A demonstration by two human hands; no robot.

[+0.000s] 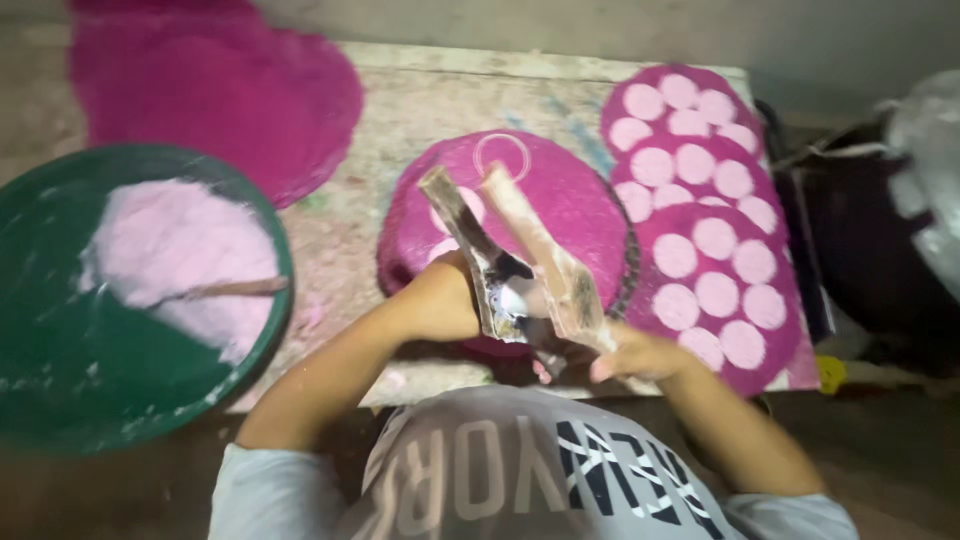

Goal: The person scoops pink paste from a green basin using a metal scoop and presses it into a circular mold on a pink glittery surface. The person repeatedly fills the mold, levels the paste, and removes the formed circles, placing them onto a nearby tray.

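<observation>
Both hands hold a two-armed wooden tool [520, 250], stained white and dark, whose arms spread upward over a round magenta disc [580, 200]. My left hand [455, 295] is bent at the wrist and grips the tool's left arm from behind, with its fingers mostly hidden. At the lower end of the right arm, my right hand [635, 355] is closed around the wood. The disc lies on a worn table [400, 120] and carries a thin pale ring mark [502, 155] and a pale pink patch.
A green basin [50, 380] at left holds pale pink paste and a stick [225, 290]. A large magenta sheet [220, 90] lies top left. Three magenta discs with several pale pink dots [715, 250] overlap at right. Dark bags and white plastic [925, 150] stand beyond the table's right edge.
</observation>
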